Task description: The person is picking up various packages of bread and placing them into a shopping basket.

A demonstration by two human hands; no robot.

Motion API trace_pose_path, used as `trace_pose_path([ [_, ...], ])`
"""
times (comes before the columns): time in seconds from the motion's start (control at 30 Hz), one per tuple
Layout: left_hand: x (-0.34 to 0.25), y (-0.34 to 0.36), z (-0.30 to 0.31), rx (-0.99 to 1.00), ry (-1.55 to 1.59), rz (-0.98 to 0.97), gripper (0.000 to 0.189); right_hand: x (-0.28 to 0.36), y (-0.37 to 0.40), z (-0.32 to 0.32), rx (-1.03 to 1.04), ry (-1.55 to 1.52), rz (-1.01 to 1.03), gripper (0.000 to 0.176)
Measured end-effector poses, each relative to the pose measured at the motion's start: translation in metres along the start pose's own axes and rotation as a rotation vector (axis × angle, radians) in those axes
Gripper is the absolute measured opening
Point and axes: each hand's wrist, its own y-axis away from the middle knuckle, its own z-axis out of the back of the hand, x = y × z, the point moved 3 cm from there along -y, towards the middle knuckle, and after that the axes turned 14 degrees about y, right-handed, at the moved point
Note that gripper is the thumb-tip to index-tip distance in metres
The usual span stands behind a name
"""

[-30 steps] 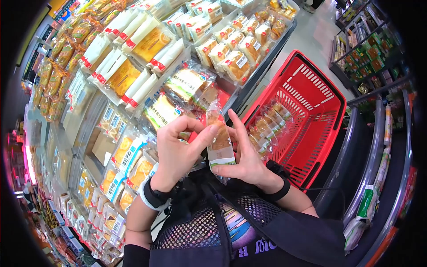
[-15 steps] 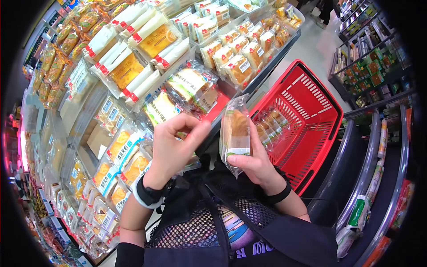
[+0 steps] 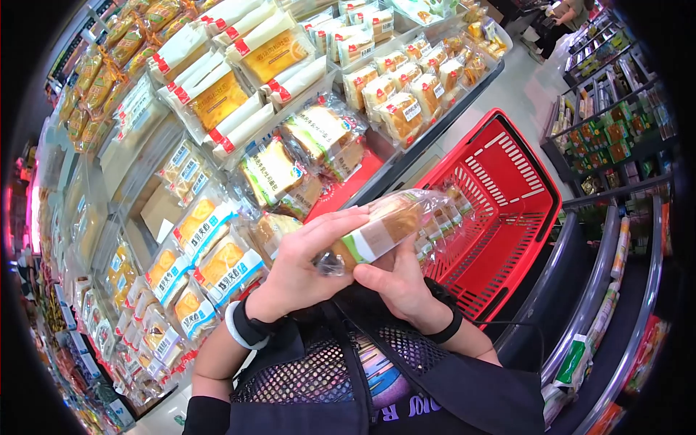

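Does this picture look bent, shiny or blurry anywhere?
In the head view, lines curve strongly, such as the shelf rail at right, and the corners are black; in the head view, highlights gleam on the bread pack being held; in the head view, a pink glow washes out the left edge, where details smear.

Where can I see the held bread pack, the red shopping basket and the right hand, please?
Bread pack (image 3: 388, 226): head view, middle of its wrapper.
Red shopping basket (image 3: 506, 167): head view, its slotted far wall.
Right hand (image 3: 409, 288): head view, between thumb and wrist.
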Motion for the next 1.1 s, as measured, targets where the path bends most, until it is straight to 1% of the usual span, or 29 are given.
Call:
trace_pose_path([
  [0.07, 0.003, 0.003, 0.009, 0.022, 0.077, 0.048, 0.056, 0.001, 0.002, 0.001, -0.046, -0.093, -0.012, 0.094],
  [0.1, 0.003, 0.003, 0.011, 0.024, 0.082, 0.061, 0.057, 0.001, 0.002, 0.001, -0.048, -0.093, -0.014, 0.094],
  [0.17, 0.0, 0.003, 0.014, 0.05, 0.074, 0.04, 0.057, -0.001, 0.003, 0.002, -0.053, -0.099, -0.033, 0.086],
  [0.2, -0.001, 0.003, 0.015, 0.074, 0.064, 0.018, 0.057, 0.0, 0.003, 0.001, -0.054, -0.099, -0.034, 0.086],
  [0.27, -0.001, 0.003, 0.016, 0.086, 0.07, 0.016, 0.057, 0.005, 0.002, -0.001, -0.041, -0.11, -0.04, 0.079],
  [0.57, 0.004, 0.003, 0.018, 0.08, 0.126, 0.066, 0.057, 0.003, 0.001, -0.003, -0.114, -0.108, -0.036, 0.067],
  [0.7, 0.005, 0.001, 0.019, 0.075, 0.113, 0.097, 0.058, 0.003, 0.0, -0.003, -0.135, -0.117, -0.055, 0.066],
  [0.8, 0.006, 0.001, 0.02, 0.068, 0.105, 0.112, 0.059, 0.0, -0.001, -0.003, -0.162, -0.125, -0.06, 0.07],
  [0.97, 0.008, 0.001, 0.019, 0.06, 0.116, 0.119, 0.06, -0.002, -0.002, -0.003, -0.19, -0.142, -0.084, 0.085],
  [1.1, 0.01, 0.001, 0.02, 0.06, 0.112, 0.107, 0.061, -0.002, -0.003, -0.003, -0.197, -0.157, -0.085, 0.087],
])
